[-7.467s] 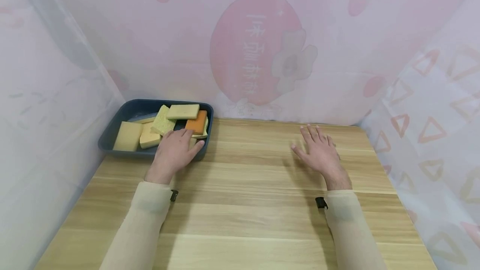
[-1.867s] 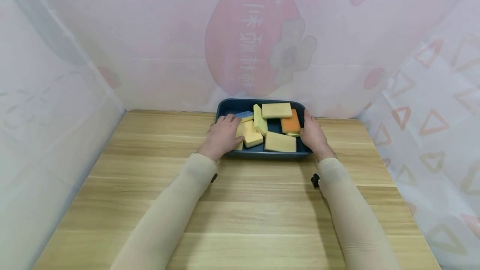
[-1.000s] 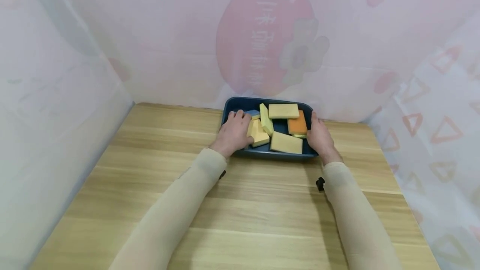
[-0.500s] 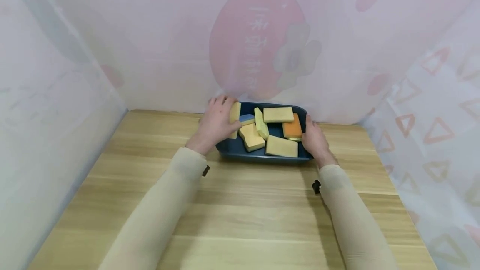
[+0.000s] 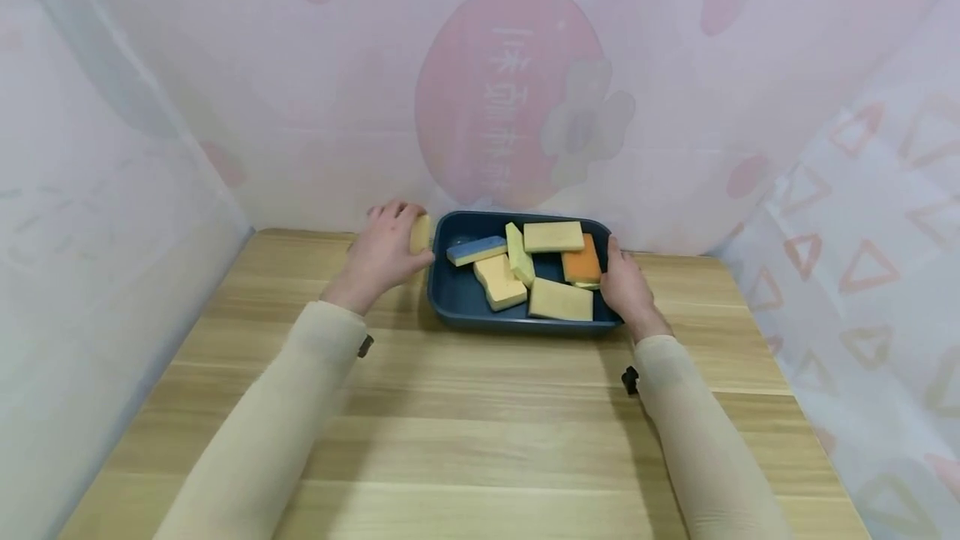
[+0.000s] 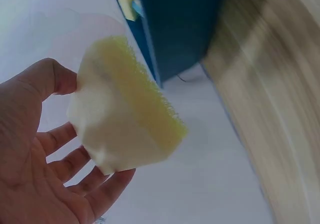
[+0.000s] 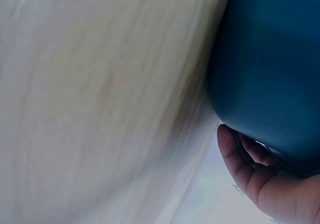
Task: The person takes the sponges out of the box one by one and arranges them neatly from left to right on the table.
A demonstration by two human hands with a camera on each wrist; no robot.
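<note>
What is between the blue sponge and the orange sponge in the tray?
In the head view, a yellow-green sponge on edge stands between the blue sponge and the orange sponge in the tray.

Sponges [image 5: 558,298] lie in the tray [image 5: 457,307] on the table [image 5: 480,432].

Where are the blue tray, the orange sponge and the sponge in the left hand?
tray [image 5: 517,322], head view, near wall.
orange sponge [image 5: 581,259], head view, top face.
held sponge [image 6: 125,116], left wrist view, middle of its face.
</note>
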